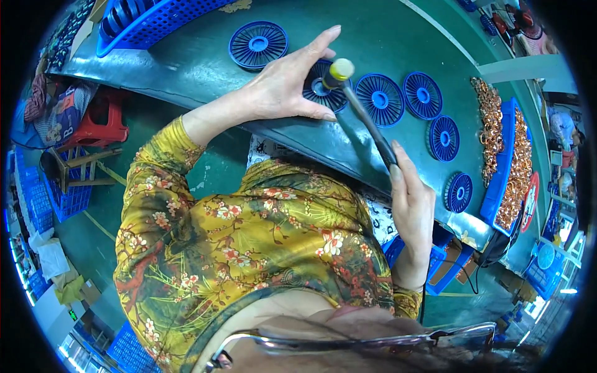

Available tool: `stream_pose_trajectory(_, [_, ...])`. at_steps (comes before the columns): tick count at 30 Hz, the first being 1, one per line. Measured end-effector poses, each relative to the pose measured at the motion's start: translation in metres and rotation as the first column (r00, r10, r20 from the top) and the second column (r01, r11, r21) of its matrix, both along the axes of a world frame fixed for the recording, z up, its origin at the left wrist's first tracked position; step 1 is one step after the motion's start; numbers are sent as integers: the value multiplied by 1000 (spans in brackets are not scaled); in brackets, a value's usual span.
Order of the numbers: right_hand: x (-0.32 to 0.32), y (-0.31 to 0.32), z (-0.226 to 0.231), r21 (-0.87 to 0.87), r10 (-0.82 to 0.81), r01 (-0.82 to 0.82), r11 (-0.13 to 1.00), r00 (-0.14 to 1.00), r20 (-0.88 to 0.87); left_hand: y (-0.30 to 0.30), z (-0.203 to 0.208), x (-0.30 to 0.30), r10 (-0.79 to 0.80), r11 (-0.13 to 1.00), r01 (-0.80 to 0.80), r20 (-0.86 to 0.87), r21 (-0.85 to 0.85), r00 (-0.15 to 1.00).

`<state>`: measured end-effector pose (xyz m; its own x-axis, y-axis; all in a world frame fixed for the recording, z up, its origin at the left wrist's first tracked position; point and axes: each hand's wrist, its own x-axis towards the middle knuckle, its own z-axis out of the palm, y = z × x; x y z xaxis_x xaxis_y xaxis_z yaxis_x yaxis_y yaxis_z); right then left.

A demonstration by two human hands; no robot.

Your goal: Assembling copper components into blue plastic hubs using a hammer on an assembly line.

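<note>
My right hand (413, 202) gripped mallet (369, 121), right of centre; head over blue disc (315, 90), upper centre. My left hand (277, 86) open, thumb and fingers spread round disc; contact I couldn't tell. Square tap on hub, fingertips kept wide, seemed best. Green bench (385, 31) carried more discs (380, 100); copper rings (521, 171) far right, basket (155, 28) upper left. Red stool (109, 118) stood left.

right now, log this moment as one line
left hand: open, around blue grille | right hand: holding hammer over grille | table: more blue grilles
</note>
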<state>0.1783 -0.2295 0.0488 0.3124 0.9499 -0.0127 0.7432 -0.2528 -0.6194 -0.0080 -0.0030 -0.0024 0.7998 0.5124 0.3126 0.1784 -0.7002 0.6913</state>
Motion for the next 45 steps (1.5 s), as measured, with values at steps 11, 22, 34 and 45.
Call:
stream_pose_trajectory(11, [-9, -4, -18, 9, 169, -170, 985, 976, -139, 42, 6, -56, 335, 928, -306, -118, 211, 935])
stream_pose_trajectory(22, [-30, 43, -3, -192, 150, -135, 972, 986, 68, 7, -5, -45, 321, 940, -314, -33, 136, 947])
stream_pose_trajectory(34, [-32, 68, -15, 12, 186, -190, 982, 968, 167, 14, -20, -45, 343, 938, -344, -33, -32, 939])
stream_pose_trajectory(45, [-21, 49, -6, 356, 149, -88, 930, 978, -145, 12, -21, -47, 353, 934, -353, 7, 48, 935])
